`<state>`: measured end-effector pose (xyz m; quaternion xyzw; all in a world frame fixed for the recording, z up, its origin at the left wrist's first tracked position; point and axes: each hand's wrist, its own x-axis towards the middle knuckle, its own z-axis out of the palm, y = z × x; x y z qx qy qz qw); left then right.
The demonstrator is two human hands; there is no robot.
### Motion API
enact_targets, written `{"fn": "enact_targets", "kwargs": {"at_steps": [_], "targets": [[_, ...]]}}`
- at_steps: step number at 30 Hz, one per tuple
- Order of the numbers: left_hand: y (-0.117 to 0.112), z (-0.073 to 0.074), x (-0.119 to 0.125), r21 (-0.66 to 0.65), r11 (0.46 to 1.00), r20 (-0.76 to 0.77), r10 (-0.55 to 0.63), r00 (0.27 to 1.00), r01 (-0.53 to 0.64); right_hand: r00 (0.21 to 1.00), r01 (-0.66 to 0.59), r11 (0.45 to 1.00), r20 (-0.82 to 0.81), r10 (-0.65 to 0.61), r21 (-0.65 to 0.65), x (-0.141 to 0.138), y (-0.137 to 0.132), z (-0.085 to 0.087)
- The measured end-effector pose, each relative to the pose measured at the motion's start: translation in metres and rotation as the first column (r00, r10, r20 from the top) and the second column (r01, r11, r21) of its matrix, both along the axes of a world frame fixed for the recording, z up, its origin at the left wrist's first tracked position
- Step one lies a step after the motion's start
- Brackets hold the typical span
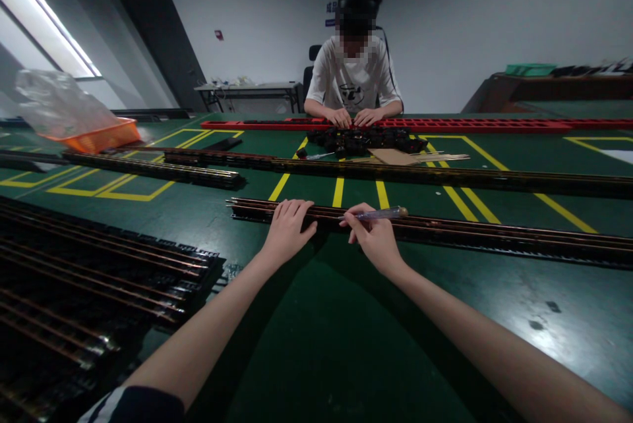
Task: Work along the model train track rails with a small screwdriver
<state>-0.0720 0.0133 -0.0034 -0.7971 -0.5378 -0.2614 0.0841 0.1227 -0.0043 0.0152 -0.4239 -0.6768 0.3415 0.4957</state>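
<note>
A long black rail [475, 233] with copper-coloured strips along it lies across the green table in front of me. My left hand [289, 232] rests on the rail near its left end, fingers stretched over the top and thumb apart on the near side. In my right hand [374, 238] is a small screwdriver [380, 213] with a clear handle, pinched between thumb and fingers. Its handle points right and its thin tip points left, just above the rail. Whether the tip touches the rail I cannot tell.
Several similar rails [99, 271] lie at the left; another long rail [445, 172] runs beyond mine. Across the table a person [353, 74] handles a pile of black parts [356, 141] beside a red rail [475, 124]. An orange basket [101, 138] with plastic bags stands far left.
</note>
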Motion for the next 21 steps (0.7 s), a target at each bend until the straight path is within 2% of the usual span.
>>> {"fn": "enact_targets", "kwargs": {"at_steps": [21], "targets": [[0.0001,0.0002,-0.0003,-0.014,1.0,-0.012,0.005,1.0,-0.005,1.0,0.01,1.0,0.004,-0.01,-0.001,0.0005,-0.0005,0.0003]]}}
